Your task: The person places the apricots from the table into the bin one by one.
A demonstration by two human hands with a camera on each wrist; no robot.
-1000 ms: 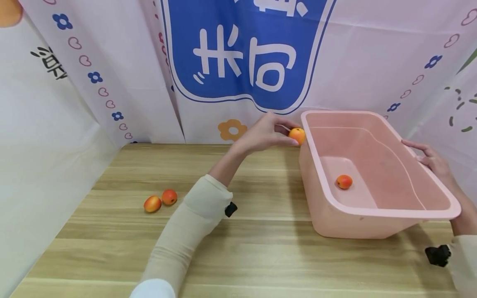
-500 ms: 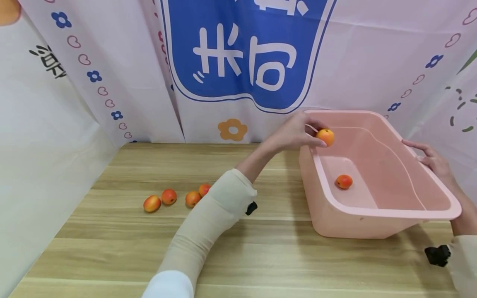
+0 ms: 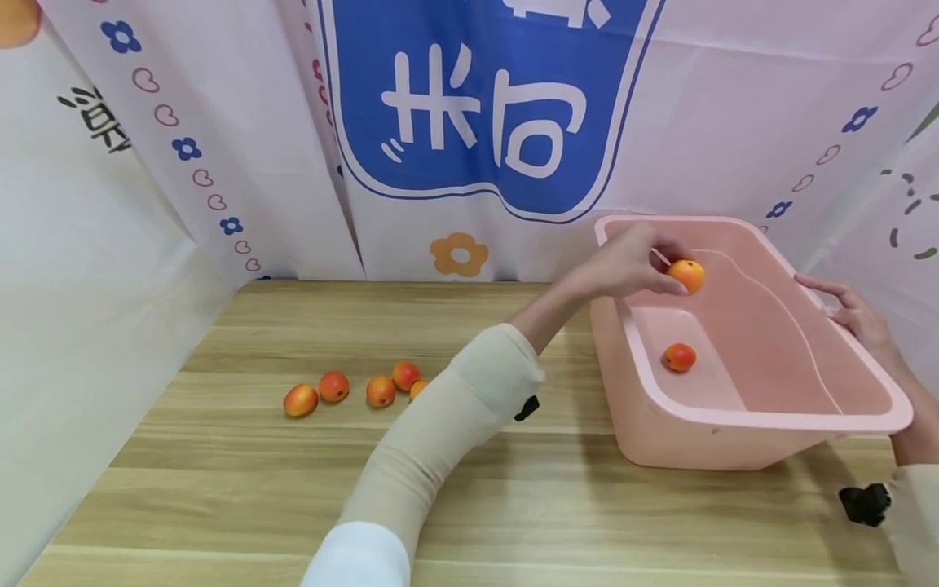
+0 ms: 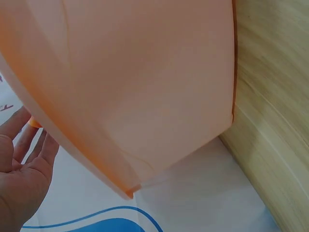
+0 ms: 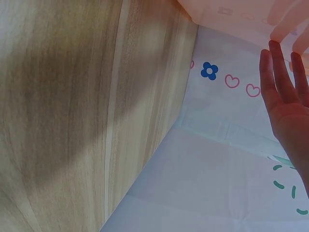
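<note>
In the head view my left hand (image 3: 638,262) reaches over the left rim of a pink plastic tub (image 3: 778,420). Its thumb and fingers pinch a small yellow-orange fruit (image 3: 685,277) above the tub's inside; the left wrist view shows only a sliver of that fruit (image 4: 34,123) behind the rim. A redder fruit (image 3: 680,357) lies on the tub's floor. My right hand (image 3: 858,318) rests at the tub's right rim. In the right wrist view its fingers (image 5: 278,72) are fairly straight against the outer wall, with the thumb not visible there.
Several small orange-red fruits lie on the wooden table (image 3: 242,489) at the left, among them one fruit (image 3: 300,400) farthest left. The left sleeve (image 3: 440,416) partly covers another fruit (image 3: 418,388). A printed cloth (image 3: 293,204) hangs behind the table.
My left hand has carried the pinched fruit rightward, from outside the tub's left wall to over its inside. More fruits on the table have come out from behind the sleeve. The right hand stays put.
</note>
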